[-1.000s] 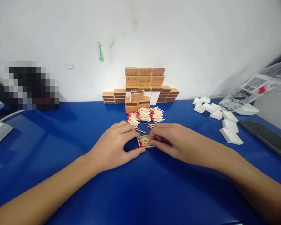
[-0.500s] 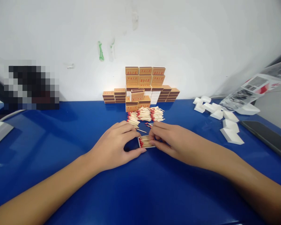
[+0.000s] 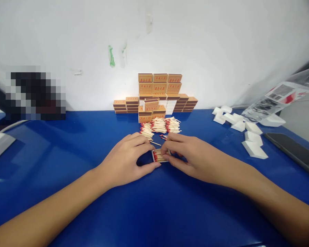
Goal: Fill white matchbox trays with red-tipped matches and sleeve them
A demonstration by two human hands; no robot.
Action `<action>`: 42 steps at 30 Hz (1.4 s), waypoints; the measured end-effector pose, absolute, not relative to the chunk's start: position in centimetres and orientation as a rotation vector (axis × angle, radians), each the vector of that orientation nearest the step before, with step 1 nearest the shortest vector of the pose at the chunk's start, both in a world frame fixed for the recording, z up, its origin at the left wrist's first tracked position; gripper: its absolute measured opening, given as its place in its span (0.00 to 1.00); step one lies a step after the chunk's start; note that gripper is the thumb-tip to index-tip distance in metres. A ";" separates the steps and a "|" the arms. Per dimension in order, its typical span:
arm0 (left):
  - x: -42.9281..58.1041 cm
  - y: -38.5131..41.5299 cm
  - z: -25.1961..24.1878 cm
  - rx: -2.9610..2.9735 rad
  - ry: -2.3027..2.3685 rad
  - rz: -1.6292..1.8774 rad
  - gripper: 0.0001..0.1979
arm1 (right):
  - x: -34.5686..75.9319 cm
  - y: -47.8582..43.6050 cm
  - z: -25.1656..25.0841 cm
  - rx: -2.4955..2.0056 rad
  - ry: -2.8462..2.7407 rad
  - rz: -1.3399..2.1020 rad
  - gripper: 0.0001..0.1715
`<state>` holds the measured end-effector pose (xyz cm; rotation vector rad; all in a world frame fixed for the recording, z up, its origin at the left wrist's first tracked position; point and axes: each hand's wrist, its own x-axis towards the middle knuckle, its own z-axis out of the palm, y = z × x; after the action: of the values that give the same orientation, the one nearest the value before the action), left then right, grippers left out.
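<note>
A small white matchbox tray (image 3: pixel 153 160) lies on the blue table, with red-headed matchsticks (image 3: pixel 158 156) inside. My left hand (image 3: pixel 130 159) holds its left end, index finger at the far corner and thumb at the near one. Over the tray's right part, the fingertips of my right hand (image 3: pixel 181 154) are pinched together on the matchsticks; these fingers hide that end. Just beyond the tray are piles of loose matchsticks (image 3: pixel 159 125), a single matchstick (image 3: pixel 156 143) and a few more partly behind my right hand.
Stacked matchboxes (image 3: pixel 159 88) stand against the wall behind the piles. To the right are several white folded pieces (image 3: pixel 253 138), a plastic bottle (image 3: pixel 275 97) lying tilted and a dark phone (image 3: pixel 293 151). A white device (image 3: pixel 0 144) sits at the left edge.
My right hand's fingertips have shifted slightly left over the tray. My left hand and the tray stay in place.
</note>
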<state>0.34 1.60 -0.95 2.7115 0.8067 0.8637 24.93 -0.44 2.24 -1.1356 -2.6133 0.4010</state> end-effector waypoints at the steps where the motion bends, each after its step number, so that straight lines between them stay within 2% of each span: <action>1: 0.3 1.6 -0.9 2.707 0.805 0.863 0.12 | 24.9 -0.4 2.2 -1.123 -2.598 0.393 0.07; 9: 0.3 1.6 -0.9 2.693 0.810 0.863 0.12 | 25.2 -0.3 2.3 -1.093 -2.592 0.366 0.10; 14: 0.4 1.4 -0.8 2.662 0.789 0.796 0.12 | 24.9 0.9 1.6 -1.185 -2.386 0.303 0.07; 18: 0.5 1.2 -0.7 2.647 0.757 0.758 0.12 | 24.1 2.4 0.3 -1.316 -2.300 0.414 0.04; 30: 0.1 1.5 -0.7 2.733 0.879 0.791 0.13 | 26.0 1.9 1.8 -1.242 -2.443 0.420 0.08; 42: 0.2 1.5 -0.8 2.717 0.881 0.781 0.14 | 25.5 0.7 1.9 -1.169 -2.516 0.324 0.05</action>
<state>0.23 1.49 -0.82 2.7167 0.8806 0.7810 25.50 0.74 1.88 -1.1687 -2.5156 0.3242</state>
